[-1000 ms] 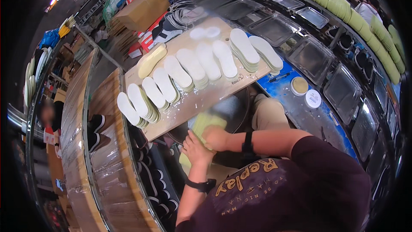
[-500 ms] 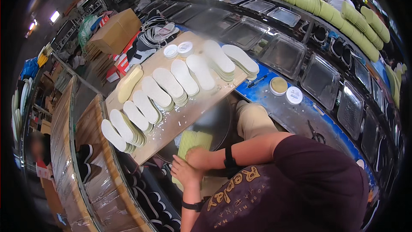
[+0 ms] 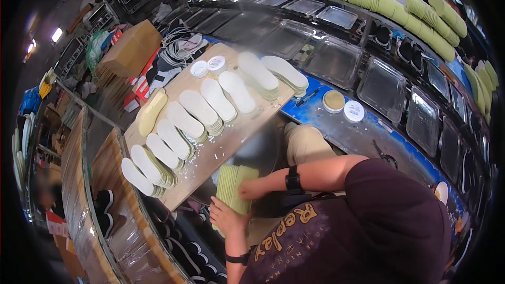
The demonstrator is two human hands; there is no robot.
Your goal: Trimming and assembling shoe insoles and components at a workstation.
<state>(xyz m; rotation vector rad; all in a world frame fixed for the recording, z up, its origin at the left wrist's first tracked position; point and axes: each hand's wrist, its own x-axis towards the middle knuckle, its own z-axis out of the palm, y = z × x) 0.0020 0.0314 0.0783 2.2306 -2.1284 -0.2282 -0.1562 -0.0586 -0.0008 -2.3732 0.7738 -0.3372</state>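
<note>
The left hand (image 3: 227,218) is wrapping around the lower left side of a stack of pale green insoles (image 3: 229,183), its grip clamping on that stack. The right hand (image 3: 251,189) is bearing on the right side of the same stack with its fingers curling in; its fingertips are staying out of sight, so I cannot tell whether its grip is pinching some insoles or only pressing. The stack is sitting close in front of the person's body, near the near edge of a wooden board (image 3: 244,126), with a dark round basin (image 3: 266,150) showing behind it. On the board, white insoles (image 3: 195,109) are lying in a slanting row of piles, a yellow sole-shaped piece (image 3: 152,111) is lying behind the row's left part, and two round white containers (image 3: 216,64) are standing toward the far edge. To the right, a blue-edged bench (image 3: 357,138) is carrying an open tub (image 3: 333,101), a white lid (image 3: 354,110) just beside it, and dark scissors (image 3: 388,158) nearer the person. Beyond the bench, metal trays (image 3: 382,87) are lying in rows
</note>
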